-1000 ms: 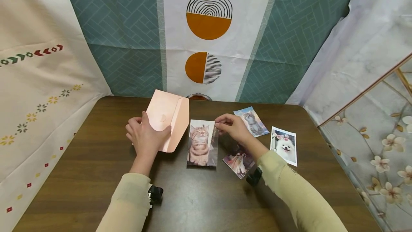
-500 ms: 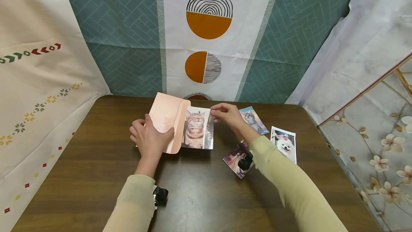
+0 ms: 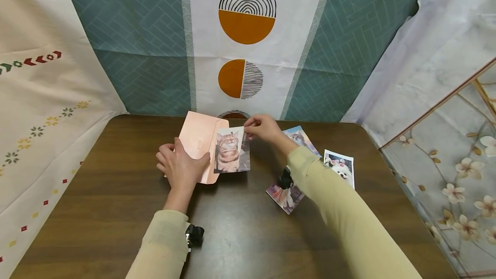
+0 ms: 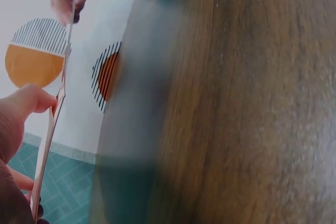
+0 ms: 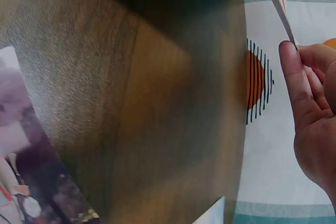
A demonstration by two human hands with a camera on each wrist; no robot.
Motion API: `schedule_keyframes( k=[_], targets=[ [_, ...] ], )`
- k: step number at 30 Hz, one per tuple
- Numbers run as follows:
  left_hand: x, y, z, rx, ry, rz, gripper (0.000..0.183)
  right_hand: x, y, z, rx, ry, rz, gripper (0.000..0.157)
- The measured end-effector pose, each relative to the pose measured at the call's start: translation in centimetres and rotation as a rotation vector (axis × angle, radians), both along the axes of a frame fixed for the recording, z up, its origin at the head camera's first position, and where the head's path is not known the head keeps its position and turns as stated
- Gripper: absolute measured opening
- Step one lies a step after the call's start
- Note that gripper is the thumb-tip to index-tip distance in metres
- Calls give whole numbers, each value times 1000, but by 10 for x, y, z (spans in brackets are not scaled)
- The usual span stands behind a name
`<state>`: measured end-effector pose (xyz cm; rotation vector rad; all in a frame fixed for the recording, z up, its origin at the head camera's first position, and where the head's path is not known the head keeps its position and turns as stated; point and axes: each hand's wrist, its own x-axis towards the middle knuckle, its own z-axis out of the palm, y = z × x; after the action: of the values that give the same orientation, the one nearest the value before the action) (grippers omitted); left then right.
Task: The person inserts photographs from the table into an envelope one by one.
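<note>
My left hand (image 3: 180,165) grips a pale pink envelope (image 3: 199,128), its flap unfolded toward the right. In the left wrist view the envelope (image 4: 44,156) appears edge-on, thumb on one face and fingers on the other. An orange-cat photo card (image 3: 228,154) overlaps the flap in the head view. The fingers of my right hand (image 3: 265,130) pinch this card by its upper right corner. Seen from the right wrist, the card (image 5: 281,11) is a thin strip rising from between thumb and fingers.
Farther right on the brown table (image 3: 232,236) lie a kitten photo (image 3: 297,136), a white dog photo (image 3: 341,167) and a purple-toned picture (image 3: 286,197) partly under the right wrist. Patterned cloth (image 3: 244,46) hangs behind the table's back edge.
My right hand has carried the cat card left and away from me, from beside the envelope to over its flap. The left hand and envelope have shifted slightly right.
</note>
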<state>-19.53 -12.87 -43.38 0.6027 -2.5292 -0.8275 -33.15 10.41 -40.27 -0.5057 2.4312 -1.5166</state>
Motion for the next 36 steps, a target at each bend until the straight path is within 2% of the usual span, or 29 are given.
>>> schedule_keyframes(
  k=[6, 11, 17, 23, 36],
  targets=[
    [-2, 5, -3, 10, -5, -3, 100, -6, -7, 3, 94, 61, -4, 9],
    [-2, 6, -4, 22, -10, 1, 102, -9, -16, 2, 107, 77, -15, 10],
    [-4, 9, -2, 25, -11, -3, 101, -8, -21, -4, 36, 41, -76, 9],
    [-5, 11, -2, 41, -33, -10, 104, -4, -30, -12, -64, -6, -100, 12],
    [-4, 10, 0, 45, -30, -10, 103, -1, -42, -23, -77, 6, -133, 12]
  ],
)
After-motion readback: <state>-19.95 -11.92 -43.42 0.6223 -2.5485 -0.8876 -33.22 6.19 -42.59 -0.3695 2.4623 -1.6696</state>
